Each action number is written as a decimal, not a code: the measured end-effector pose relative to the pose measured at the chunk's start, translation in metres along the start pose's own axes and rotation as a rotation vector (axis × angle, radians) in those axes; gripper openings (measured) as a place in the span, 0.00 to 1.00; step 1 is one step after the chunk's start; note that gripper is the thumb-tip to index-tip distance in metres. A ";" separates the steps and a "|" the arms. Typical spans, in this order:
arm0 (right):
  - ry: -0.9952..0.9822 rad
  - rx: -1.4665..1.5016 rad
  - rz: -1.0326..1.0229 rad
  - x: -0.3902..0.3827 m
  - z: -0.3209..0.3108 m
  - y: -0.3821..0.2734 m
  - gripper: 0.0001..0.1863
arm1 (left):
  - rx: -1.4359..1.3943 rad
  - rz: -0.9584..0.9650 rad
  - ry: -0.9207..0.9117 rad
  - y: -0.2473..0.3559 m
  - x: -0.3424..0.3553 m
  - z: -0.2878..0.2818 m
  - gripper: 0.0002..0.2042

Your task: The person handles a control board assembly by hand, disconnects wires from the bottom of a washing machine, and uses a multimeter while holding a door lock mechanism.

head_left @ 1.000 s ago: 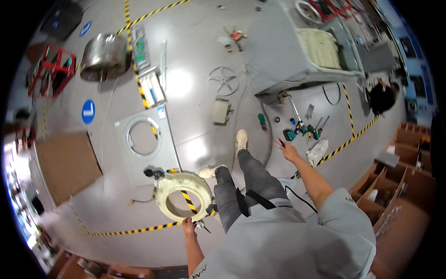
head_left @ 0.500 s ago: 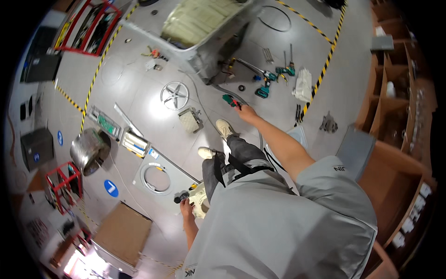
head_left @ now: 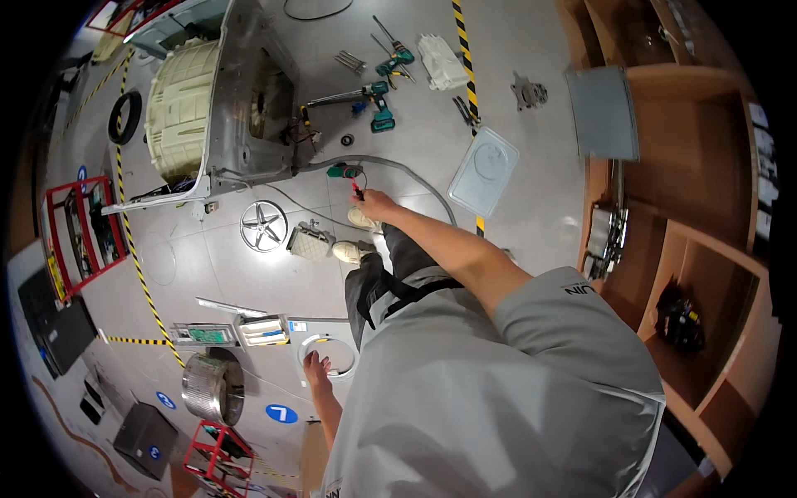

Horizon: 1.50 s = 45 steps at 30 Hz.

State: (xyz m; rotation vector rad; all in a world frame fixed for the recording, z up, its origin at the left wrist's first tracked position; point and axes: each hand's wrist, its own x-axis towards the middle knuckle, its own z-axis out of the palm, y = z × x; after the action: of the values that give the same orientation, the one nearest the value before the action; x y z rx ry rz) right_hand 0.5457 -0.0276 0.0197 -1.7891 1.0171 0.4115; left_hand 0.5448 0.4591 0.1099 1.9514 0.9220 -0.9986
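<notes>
**Hold steady, step clear**

Gripping a slim red-and-black tool (head_left: 358,193) in the right hand (head_left: 378,205), just beside the green device (head_left: 339,171) on the floor (head_left: 544,170); cannot tell whether touching it. Holding nothing visible in the left hand (head_left: 316,368), loosely open and overlapping the grey panel (head_left: 340,326) in view. Best to hold the black end firmly, watch the red tip, and place both shoes (head_left: 349,251) well clear of the grey hose (head_left: 398,165).

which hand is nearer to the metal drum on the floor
Left. The left hand is off to the right of the metal drum in the picture, apart from it; the right hand is farther up and right, holding a slim red-and-black tool.
</notes>
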 end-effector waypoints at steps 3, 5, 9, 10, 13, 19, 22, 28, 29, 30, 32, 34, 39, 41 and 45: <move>0.081 0.067 0.002 0.000 0.016 0.029 0.26 | 0.078 0.085 -0.101 0.018 0.008 -0.001 0.17; 0.114 0.096 0.011 -0.003 0.022 0.032 0.25 | 0.086 0.068 -0.084 0.020 0.025 -0.009 0.17; 0.006 0.268 0.090 -0.025 0.031 0.015 0.20 | 0.121 0.117 -0.109 0.023 0.035 -0.033 0.17; 0.044 0.275 0.072 -0.034 0.030 0.007 0.19 | 0.115 0.116 -0.094 0.023 0.036 -0.035 0.17; 0.081 0.221 0.054 -0.047 0.035 0.006 0.18 | 0.098 0.106 -0.092 0.010 0.045 -0.047 0.15; 0.193 0.058 0.044 -0.066 0.047 -0.009 0.16 | 0.028 0.133 -0.119 -0.029 0.081 -0.065 0.14; 0.107 0.013 0.125 -0.055 0.044 0.008 0.20 | 0.027 0.128 -0.137 -0.029 0.077 -0.062 0.18; 0.127 -0.117 0.077 -0.061 0.047 -0.017 0.21 | -0.066 0.085 -0.099 -0.047 0.086 -0.077 0.18; 0.119 -0.111 0.078 -0.060 0.047 -0.019 0.21 | -0.061 0.082 -0.112 -0.049 0.091 -0.081 0.19; 0.122 -0.129 0.074 -0.063 0.048 -0.022 0.22 | -0.061 0.076 -0.107 -0.050 0.092 -0.082 0.19; 0.126 -0.162 0.074 -0.065 0.048 -0.028 0.23 | -0.057 0.062 -0.095 -0.050 0.095 -0.085 0.19; 0.254 -0.151 -0.054 -0.063 0.050 -0.014 0.20 | -0.076 0.069 -0.110 -0.050 0.103 -0.087 0.17; 0.263 -0.104 -0.038 -0.076 0.050 -0.029 0.21 | -0.100 0.060 -0.117 -0.037 0.113 -0.094 0.14; 0.245 -0.104 0.003 -0.073 0.048 -0.018 0.20 | -0.099 0.077 -0.131 -0.026 0.109 -0.090 0.14; 0.180 -0.122 0.080 -0.074 0.048 -0.019 0.22 | -0.078 0.065 -0.123 -0.011 0.102 -0.091 0.14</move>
State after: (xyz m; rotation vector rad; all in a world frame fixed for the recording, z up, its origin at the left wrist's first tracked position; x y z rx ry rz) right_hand 0.5254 0.0509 0.0597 -1.9251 1.2152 0.3732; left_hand 0.6097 0.5675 0.0566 1.8226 0.8123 -1.0185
